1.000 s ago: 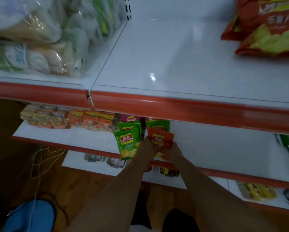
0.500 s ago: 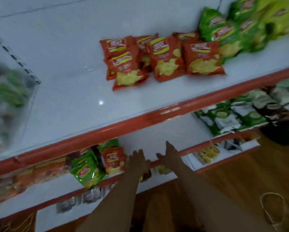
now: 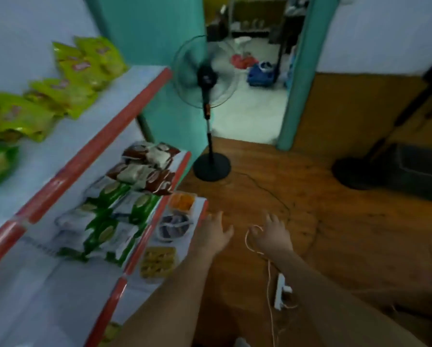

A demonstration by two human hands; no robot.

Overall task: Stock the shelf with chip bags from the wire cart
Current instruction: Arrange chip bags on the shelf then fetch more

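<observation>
1. Two empty hands are reaching out over the wooden floor: the left hand is hovering just off the end of the lowest shelf, the right hand is hanging above a thin white cord, and the fingers of both are spreading open, gripping nothing.
2. Some stocking is looking done: green chip bags are lying in a loose overlapping row along the top shelf, toward its far end.
3. More seems to be waiting, since bare white shelf is showing nearer the camera; how much, I cannot tell.
4. No wire cart is showing, so the next bags are lying somewhere out of view, and I judge this a pause between loads.
5. Bags are looking puffy, glossy and blurred; their print is not reading clearly.
6. Beyond the shelf end, a standing fan is sitting by the doorway.
</observation>
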